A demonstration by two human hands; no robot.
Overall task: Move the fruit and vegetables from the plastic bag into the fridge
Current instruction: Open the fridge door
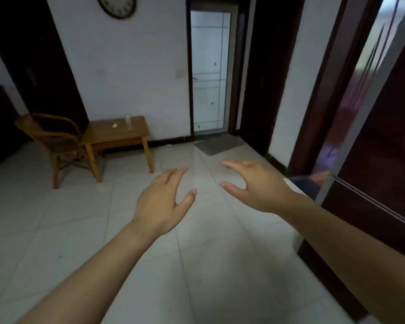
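Observation:
Both of my hands are stretched out in front of me over a white tiled floor, empty. My left hand [164,202] has its fingers relaxed and spread, thumb apart. My right hand [255,185] is likewise open, fingers pointing left, thumb below them. No plastic bag, fruit, vegetables or fridge can be seen in the head view.
A wooden chair [54,141] and a small wooden table [117,134] with a clear bottle [128,121] stand at the left wall. A white door [208,71] with a grey mat [219,145] is ahead. A dark sliding door frame [360,113] runs along the right.

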